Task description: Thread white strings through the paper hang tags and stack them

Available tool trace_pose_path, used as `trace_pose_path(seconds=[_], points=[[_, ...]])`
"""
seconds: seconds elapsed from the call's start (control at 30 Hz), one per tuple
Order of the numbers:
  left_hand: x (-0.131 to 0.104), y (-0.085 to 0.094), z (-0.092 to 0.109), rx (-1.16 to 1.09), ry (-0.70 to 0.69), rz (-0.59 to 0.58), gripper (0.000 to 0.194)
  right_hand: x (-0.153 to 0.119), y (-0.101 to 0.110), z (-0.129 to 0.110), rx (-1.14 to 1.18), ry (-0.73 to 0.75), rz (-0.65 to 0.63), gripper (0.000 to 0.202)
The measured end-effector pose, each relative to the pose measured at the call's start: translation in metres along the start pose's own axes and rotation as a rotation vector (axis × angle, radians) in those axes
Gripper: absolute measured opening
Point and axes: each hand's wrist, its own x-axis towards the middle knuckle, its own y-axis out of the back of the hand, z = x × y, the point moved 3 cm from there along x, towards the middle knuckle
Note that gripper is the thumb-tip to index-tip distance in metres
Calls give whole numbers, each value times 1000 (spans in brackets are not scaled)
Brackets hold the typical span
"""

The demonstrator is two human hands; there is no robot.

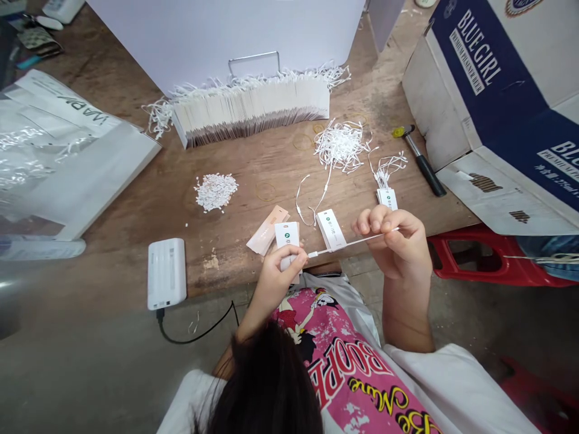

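Near the table's front edge my left hand (pixel 281 271) pinches a white paper tag (pixel 286 234) with green print, along with one end of a white hang-tag string (pixel 348 243). The string runs taut to the right, where my right hand (pixel 398 238) grips its other end between thumb and finger. Between my hands a small stack of white tags (pixel 331 229) lies on the table. Behind my left hand rests a pinkish tag bundle (pixel 266 230). Just beyond my right hand sits a bunch of strung tags (pixel 386 198).
A tangled string pile (pixel 341 146) and a heap of small white bits (pixel 216 193) lie mid-table. Behind them stands a long row of strung tags (pixel 253 108). A hammer (pixel 423 160) and beer carton (pixel 493 108) are right; a power bank (pixel 166 273) and plastic bag (pixel 67 157) left.
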Motion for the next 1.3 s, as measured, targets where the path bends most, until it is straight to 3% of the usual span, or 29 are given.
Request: trace_pose_path(seconds=[0.13, 0.23, 0.4, 0.57, 0.8, 0.97, 1.1, 1.2, 1.3], points=[[-3, -3, -2, 12, 14, -15, 20, -6, -6, -6, 119, 8, 17, 14], [-6, -1, -8, 53, -23, 86, 31, -13, -11, -10, 135, 8, 16, 14], [-8, -5, -13, 100, -121, 187, 53, -26, -25, 21, -104, -284, 79, 10], [-12, -13, -5, 398, -254, 167, 31, -34, -38, 50, -124, -460, 105, 16], [-19, -19, 1, 541, -518, 173, 26, -41, -36, 56, -75, -519, 130, 16], [-18, -20, 1, 581, -575, 105, 29, -45, -35, 55, -75, -495, 230, 18], [-15, -17, 1, 521, -583, -21, 31, -49, -33, 50, -129, -362, 342, 19], [-13, -15, 1, 447, -589, -147, 32, -52, -31, 45, -202, -335, 249, 21], [-12, -15, 1, 393, -512, -234, 31, -52, -27, 41, -293, -314, 140, 10]])
